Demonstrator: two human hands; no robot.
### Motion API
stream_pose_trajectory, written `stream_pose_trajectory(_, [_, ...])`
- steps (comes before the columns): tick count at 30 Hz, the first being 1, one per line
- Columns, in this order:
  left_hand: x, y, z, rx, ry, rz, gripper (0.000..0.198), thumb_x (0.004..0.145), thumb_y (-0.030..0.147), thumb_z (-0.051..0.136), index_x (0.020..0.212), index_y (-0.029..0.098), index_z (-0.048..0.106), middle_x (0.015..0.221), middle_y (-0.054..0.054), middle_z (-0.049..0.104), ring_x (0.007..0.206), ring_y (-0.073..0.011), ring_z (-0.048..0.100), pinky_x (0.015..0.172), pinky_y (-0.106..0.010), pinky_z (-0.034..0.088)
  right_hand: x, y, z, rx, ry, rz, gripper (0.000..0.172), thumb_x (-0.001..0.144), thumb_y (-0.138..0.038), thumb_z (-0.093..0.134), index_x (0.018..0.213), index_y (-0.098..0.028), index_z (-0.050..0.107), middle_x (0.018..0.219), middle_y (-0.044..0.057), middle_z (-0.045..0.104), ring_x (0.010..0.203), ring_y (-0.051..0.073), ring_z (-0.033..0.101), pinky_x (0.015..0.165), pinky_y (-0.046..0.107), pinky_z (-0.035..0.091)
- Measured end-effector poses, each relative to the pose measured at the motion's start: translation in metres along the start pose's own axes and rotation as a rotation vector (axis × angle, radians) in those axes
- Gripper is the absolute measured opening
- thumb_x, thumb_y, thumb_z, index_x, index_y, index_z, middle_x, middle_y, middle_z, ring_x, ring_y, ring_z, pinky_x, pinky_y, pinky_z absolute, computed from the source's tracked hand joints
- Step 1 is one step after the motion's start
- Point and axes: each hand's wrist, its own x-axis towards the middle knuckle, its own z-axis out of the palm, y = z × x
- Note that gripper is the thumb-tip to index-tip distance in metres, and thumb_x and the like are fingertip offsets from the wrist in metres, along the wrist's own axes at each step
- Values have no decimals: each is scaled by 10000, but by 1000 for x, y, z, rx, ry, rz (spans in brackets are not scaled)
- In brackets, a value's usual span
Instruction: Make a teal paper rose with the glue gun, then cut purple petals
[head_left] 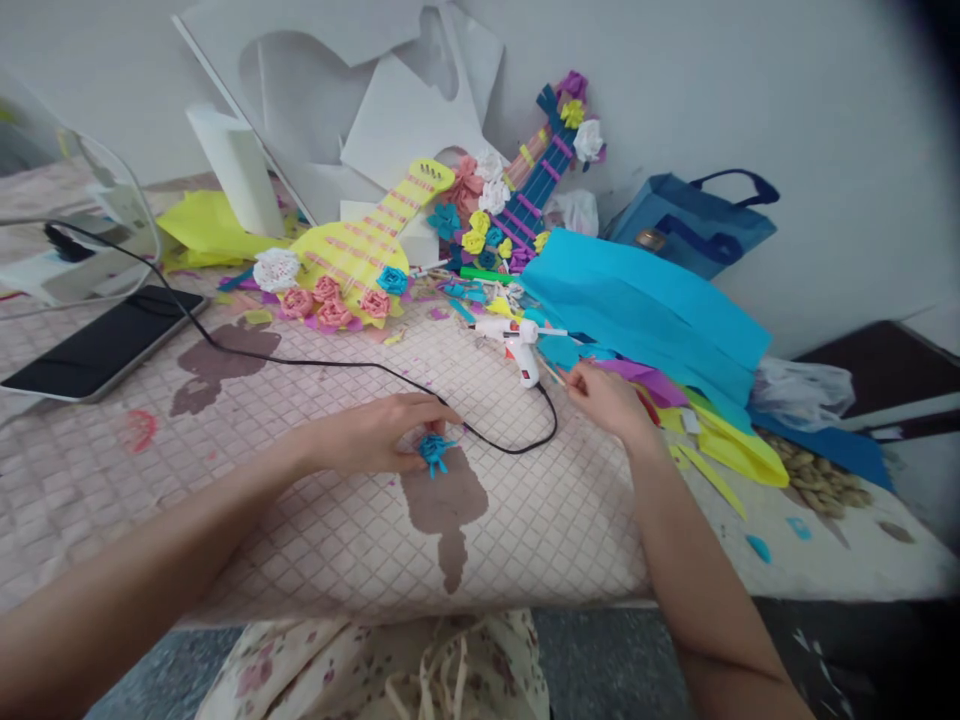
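Two bare hands over quilted pink tabletop (337, 540) | left hand (375, 435) pinching small blue paper flower (433, 452), curled spiky petals, flat on mid-table | right hand (609, 400) closed on thin stick (553, 372) | white glue gun (520, 345) just beyond, black cord (300, 360) | yellow paper guitar (360, 250) farthest

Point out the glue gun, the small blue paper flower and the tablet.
glue gun (519, 334): head view, on its white body.
blue paper flower (433, 451): head view, on its centre.
tablet (101, 345): head view, on its dark screen.
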Motion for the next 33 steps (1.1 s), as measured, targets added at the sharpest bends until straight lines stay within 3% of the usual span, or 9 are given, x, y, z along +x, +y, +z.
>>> stream_pose_trajectory(4, [1,1,-2,-7,-15,-3,477,743,160,672,1195,191,521,1096,-41,599,982,-184,575,870,-288,434,-7,9,-21,63,-76,-27,57,817,-260,526,788,-212,537,666,4,607,600,160,540,521,255,293])
stream_pose_trajectory(7, [1,0,-3,-22,-23,-6,488,745,190,687,1201,198,515,1105,-40,597,993,-185,576,871,-287,437,-10,10,-35,354,-202,-136,135,832,-326,543,912,-222,569,784,13,622,699,164,572,587,259,392])
stream_pose_trajectory(10, [0,-3,-4,-40,-27,-20,508,748,217,695,1217,211,500,1132,-39,593,1018,-186,572,883,-291,436,-13,1,-44,646,-347,-285,218,849,-382,546,985,-215,579,896,36,620,791,168,578,658,274,444])
stream_pose_trajectory(13, [-1,-5,-5,-48,-31,-49,526,744,238,702,1226,217,493,1162,-43,586,1047,-194,565,901,-301,430,-14,-14,-45,715,-467,-367,220,861,-389,543,956,-199,599,855,32,619,735,149,564,635,264,439])
stream_pose_trajectory(16, [-2,-5,-5,-54,-29,-66,538,729,237,710,1223,212,496,1148,-46,594,1039,-199,572,893,-299,433,-14,-30,-33,633,-437,-398,189,874,-352,517,924,-190,602,826,28,616,690,138,545,604,259,421])
stream_pose_trajectory(21, [-3,-5,-4,-45,-30,-58,562,722,185,688,1239,206,472,1145,-47,587,1044,-194,567,898,-292,424,-14,-43,-18,273,-335,-442,148,873,-233,486,775,-195,590,712,7,598,685,150,536,627,273,386])
stream_pose_trajectory(25, [-3,-3,-2,-49,-29,-60,566,715,196,686,1234,212,462,1137,-47,580,1039,-199,560,896,-298,424,-20,-52,-23,363,-157,-521,150,900,-237,471,898,-199,616,828,35,634,775,160,567,686,275,412])
stream_pose_trajectory(29, [-1,1,1,-29,-12,-52,551,715,219,687,1221,208,467,1105,-49,577,1036,-213,545,901,-321,419,-32,-74,-25,506,-273,-693,203,932,-213,433,1045,-225,602,998,36,648,923,151,586,792,276,437])
stream_pose_trajectory(33, [-1,1,3,-22,-4,-22,547,699,164,673,1203,211,469,1114,-55,563,1053,-223,528,912,-337,408,-44,-94,-19,548,-330,-743,147,921,-167,439,959,-207,576,946,32,616,871,136,573,761,260,445])
